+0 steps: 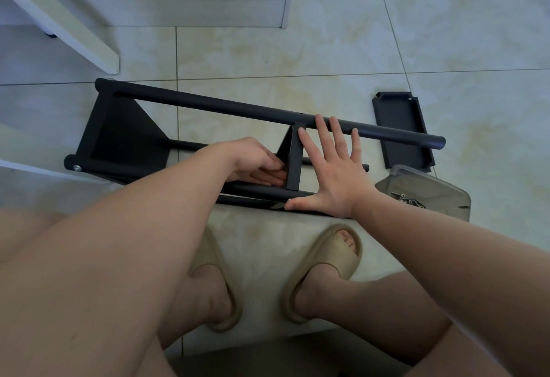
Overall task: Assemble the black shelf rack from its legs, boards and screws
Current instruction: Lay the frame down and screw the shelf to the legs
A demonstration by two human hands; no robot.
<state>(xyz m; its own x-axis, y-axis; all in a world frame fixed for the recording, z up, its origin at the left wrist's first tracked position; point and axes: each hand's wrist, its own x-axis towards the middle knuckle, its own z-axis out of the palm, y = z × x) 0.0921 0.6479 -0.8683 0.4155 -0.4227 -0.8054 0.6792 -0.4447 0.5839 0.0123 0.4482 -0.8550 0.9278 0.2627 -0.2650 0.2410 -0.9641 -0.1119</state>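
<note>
The black rack (pixel 208 106) lies on its side on the tiled floor, its long round legs running left to right. One board (pixel 125 135) is fixed at the left end, with a silver screw (pixel 76 168) in a leg end. A second board (pixel 293 159) stands mid-length between the legs. My left hand (pixel 259 162) curls its fingers round that middle board from the left. My right hand (pixel 333 168) lies flat with spread fingers against the board's right side, fingertips over the far leg, thumb on the near leg.
A loose black board (pixel 401 129) lies flat on the floor to the right. A clear plastic bag (pixel 428 195) with several screws sits by my right wrist. White furniture (pixel 178 4) stands behind. My feet in beige slippers (pixel 324 269) are close to the rack.
</note>
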